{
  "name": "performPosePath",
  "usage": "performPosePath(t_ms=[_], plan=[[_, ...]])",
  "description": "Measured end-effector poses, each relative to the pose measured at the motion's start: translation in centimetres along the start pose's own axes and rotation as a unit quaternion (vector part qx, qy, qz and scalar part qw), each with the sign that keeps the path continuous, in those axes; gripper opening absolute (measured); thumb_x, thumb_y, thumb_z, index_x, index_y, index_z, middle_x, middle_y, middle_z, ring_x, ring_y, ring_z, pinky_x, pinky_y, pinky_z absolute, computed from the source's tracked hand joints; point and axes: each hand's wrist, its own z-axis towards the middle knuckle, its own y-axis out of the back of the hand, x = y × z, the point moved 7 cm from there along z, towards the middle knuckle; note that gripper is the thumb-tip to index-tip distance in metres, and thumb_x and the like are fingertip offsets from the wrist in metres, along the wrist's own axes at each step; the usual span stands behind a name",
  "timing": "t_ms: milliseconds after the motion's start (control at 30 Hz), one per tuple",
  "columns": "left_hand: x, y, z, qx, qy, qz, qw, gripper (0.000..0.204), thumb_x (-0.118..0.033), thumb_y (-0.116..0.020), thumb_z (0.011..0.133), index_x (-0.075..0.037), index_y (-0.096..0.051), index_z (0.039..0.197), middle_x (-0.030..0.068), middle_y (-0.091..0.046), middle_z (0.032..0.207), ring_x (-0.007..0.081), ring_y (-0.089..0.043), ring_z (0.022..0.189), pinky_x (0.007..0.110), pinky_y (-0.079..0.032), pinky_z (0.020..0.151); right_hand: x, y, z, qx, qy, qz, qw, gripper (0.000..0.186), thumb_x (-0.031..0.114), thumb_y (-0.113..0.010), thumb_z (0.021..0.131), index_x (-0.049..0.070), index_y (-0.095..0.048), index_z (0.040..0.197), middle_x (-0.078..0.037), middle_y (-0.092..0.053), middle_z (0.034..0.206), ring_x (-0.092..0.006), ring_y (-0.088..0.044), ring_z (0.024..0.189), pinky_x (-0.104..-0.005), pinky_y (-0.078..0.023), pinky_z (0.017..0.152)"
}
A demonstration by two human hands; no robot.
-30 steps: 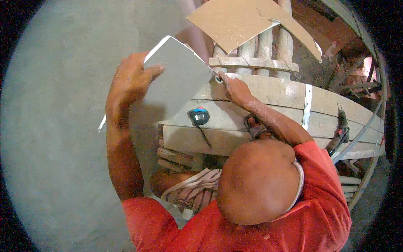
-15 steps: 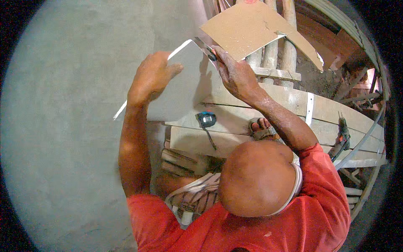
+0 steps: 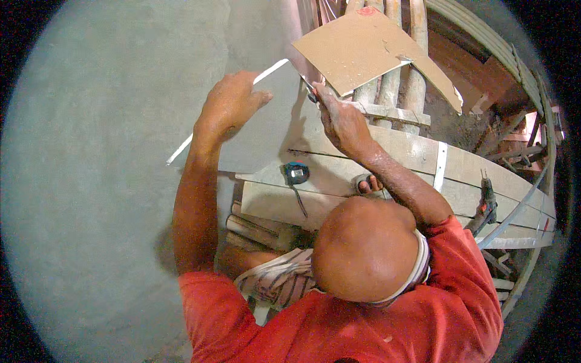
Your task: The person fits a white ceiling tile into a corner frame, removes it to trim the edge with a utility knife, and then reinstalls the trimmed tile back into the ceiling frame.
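Note:
A large grey tile (image 3: pixel 266 136) with a white edge stands tilted against the grey wall, above a wooden plank platform (image 3: pixel 417 157). My left hand (image 3: pixel 233 103) grips the tile at its upper edge, palm on its face. At the tile's upper right corner, my right hand (image 3: pixel 340 118) pinches a small dark tool (image 3: pixel 310 95). A blue and black tape measure (image 3: pixel 295 173) lies on the planks just below the tile.
A brown cardboard sheet (image 3: pixel 369 48) leans over bamboo poles (image 3: pixel 402 91) behind my right hand. A sandalled foot (image 3: pixel 368 184) rests on the planks. A power tool (image 3: pixel 487 202) hangs at the right. Short wooden pieces (image 3: pixel 260 227) are stacked under the platform.
Both hands and the tile have moved up and away along the wall. The tile is raised further off the planks, and the tape measure now lies fully exposed.

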Motion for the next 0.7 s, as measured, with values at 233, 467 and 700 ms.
performPosePath(t_ms=[233,467,700], plan=[[2.1,-1.3,1.0,-0.036,-0.015,0.010,0.999,0.032,-0.030,-0.066,0.085,-0.002,-0.068,0.099,0.0205,-0.068,0.089,0.0364,-0.065,0.084,0.046,-0.049,0.076,-2.2,-1.2,-0.7,0.115,-0.069,-0.082,0.988,0.046,0.007,-0.048,0.089,0.010,-0.041,0.135,-0.025,-0.064,0.080,-0.0440,-0.065,0.074,-0.0560,-0.051,0.066],[1.2,0.1,0.0,0.001,-0.001,0.002,1.000,0.034,-0.031,-0.067,0.084,-0.003,-0.068,0.102,0.0229,-0.067,0.094,0.0392,-0.064,0.089,0.047,-0.049,0.078,-0.5,-1.9,0.5,0.052,-0.076,0.003,0.996,0.046,0.006,-0.049,0.087,0.012,-0.045,0.133,-0.027,-0.064,0.079,-0.0460,-0.063,0.073,-0.0566,-0.049,0.066],[1.1,0.2,1.4,-0.037,-0.033,0.020,0.999,0.033,-0.030,-0.067,0.083,-0.003,-0.068,0.103,0.0230,-0.067,0.094,0.0400,-0.064,0.089,0.047,-0.048,0.080,-4.3,-1.0,1.4,0.032,-0.118,-0.016,0.992,0.038,0.010,-0.045,0.091,0.012,-0.048,0.129,-0.031,-0.064,0.088,-0.0473,-0.064,0.070,-0.0562,-0.051,0.064]])
